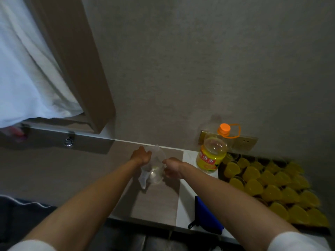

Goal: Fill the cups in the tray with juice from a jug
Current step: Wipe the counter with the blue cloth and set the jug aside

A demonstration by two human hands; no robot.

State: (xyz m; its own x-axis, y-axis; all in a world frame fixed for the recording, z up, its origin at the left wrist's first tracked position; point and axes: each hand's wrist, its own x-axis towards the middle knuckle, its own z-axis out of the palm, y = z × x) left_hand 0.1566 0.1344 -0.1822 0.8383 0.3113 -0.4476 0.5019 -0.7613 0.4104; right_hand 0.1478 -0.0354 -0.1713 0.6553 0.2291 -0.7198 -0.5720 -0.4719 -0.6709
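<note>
A: Clear plastic jug (155,166), frame centre on counter (159,205)?
B: Yes; left hand (141,154) grip round rim, right hand (172,168) clamped on handle — steadying. Nearly empty.
A: Yellow-filled cups (253,186), lower right tray (222,173)?
B: Look full.

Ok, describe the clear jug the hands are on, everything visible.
The jug is clear, thin plastic, almost empty, with only a pale trace of liquid near the bottom. It sits on the brown tabletop, left of the juice bottle, its spout pointing toward the wall. The left hand holds its rim side; the right hand has a grip on the handle side. Blur hides finer detail.
</note>
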